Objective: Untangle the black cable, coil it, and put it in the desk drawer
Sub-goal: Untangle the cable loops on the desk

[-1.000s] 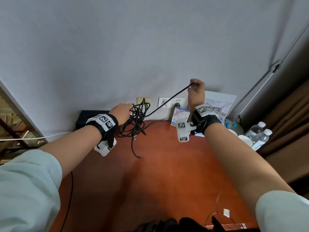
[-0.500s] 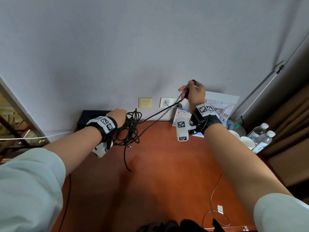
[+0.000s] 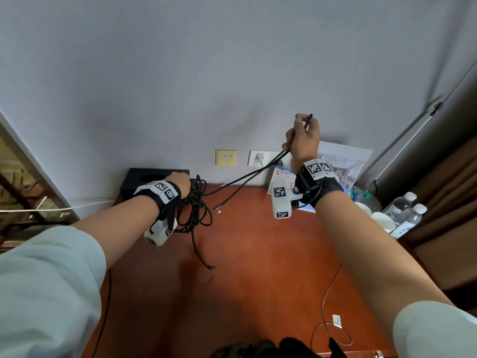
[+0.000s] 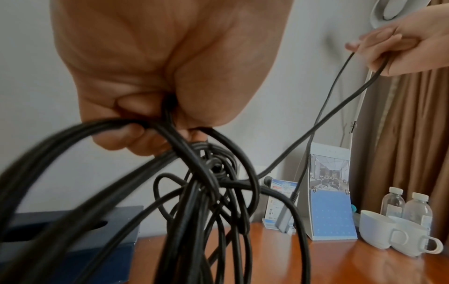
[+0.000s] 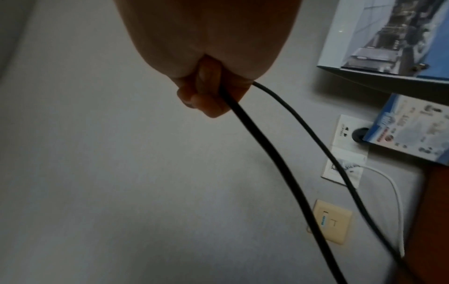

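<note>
While the left hand [image 3: 180, 180] clenches the tangled bundle of the black cable [image 3: 196, 210] above the desk [image 3: 258, 254], loops dangle below its fist. Up and to the right of that grasp, the right hand [image 3: 303, 140] pinches a doubled strand, both runs slanting back down to the tangle.

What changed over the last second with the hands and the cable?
The right hand rose, drawing a doubled strand out of the black cable; a connector end now hangs free below it. The left hand still grips the tangled bundle above the desk; both holds unchanged.
</note>
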Demonstrator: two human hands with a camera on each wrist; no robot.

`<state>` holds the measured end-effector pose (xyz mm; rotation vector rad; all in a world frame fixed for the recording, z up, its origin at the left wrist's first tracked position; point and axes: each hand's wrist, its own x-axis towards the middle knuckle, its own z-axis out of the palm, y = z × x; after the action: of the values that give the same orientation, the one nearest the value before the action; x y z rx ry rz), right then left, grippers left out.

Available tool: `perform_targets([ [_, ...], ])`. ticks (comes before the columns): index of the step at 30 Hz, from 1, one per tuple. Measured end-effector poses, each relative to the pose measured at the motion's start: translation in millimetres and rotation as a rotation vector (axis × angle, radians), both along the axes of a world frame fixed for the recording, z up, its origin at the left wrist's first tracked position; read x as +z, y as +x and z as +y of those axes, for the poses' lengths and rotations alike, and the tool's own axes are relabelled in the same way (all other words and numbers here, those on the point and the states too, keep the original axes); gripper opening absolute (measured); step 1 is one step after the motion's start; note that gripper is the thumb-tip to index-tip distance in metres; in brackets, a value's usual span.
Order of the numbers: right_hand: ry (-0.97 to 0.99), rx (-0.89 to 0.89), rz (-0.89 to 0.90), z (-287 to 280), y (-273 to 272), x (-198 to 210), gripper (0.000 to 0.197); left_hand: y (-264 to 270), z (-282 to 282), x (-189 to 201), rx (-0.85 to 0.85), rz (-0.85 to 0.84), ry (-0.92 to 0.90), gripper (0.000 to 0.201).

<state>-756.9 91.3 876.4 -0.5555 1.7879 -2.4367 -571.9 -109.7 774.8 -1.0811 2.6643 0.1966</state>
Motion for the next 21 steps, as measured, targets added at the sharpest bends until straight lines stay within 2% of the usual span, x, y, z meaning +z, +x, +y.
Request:
perform_targets([
  [5, 0.063, 0.116, 0.130, -6, 14, 6, 0.013, -6, 10, -5, -0.018, -0.095, 0.012, 0.027],
  [9, 0.160, 0.133, 0.042, -9, 15, 1, 0.012, -6, 13, -8, -0.007, -0.143, 0.014, 0.028],
  [12, 0.202, 0.116, -0.029, -7, 10, -8, 0.009, -2, 5, -11, 0.013, -0.111, 0.056, 0.028],
  [15, 0.183, 0.126, -0.096, -3, 5, -15, 0.007, 5, -3, -11, 0.017, -0.020, 0.101, 0.027],
  [17, 0.200, 0.124, -0.133, 0, 4, -18, 0.014, 9, -6, -10, 0.022, 0.085, 0.148, 0.026],
  [19, 0.282, 0.095, -0.168, 2, 0, -23, 0.024, 12, -11, -12, 0.045, 0.235, 0.238, 0.020],
  [21, 0.395, 0.090, -0.248, 4, -7, -32, 0.032, 14, -16, -16, 0.103, 0.448, 0.427, 0.032],
])
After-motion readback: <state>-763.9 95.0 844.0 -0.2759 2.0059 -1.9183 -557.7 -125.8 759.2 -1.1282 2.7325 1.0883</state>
